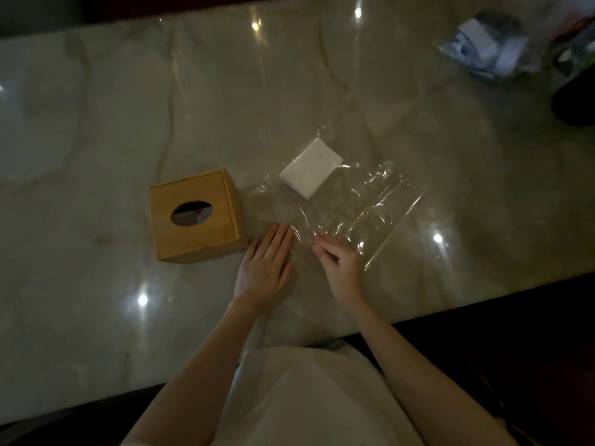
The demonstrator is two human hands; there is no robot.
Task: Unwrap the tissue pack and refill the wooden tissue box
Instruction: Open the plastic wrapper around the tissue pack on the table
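Left hand flat on clear wrap; right hand fingers seemingly pinch it.

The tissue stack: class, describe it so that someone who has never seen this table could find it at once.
Start at the marble table and find the wooden box near its middle. Just right of the box lies a clear wrapper, spread flat. The tissue stack sits on the wrapper's far-left part: the only plain white, opaque square block there.
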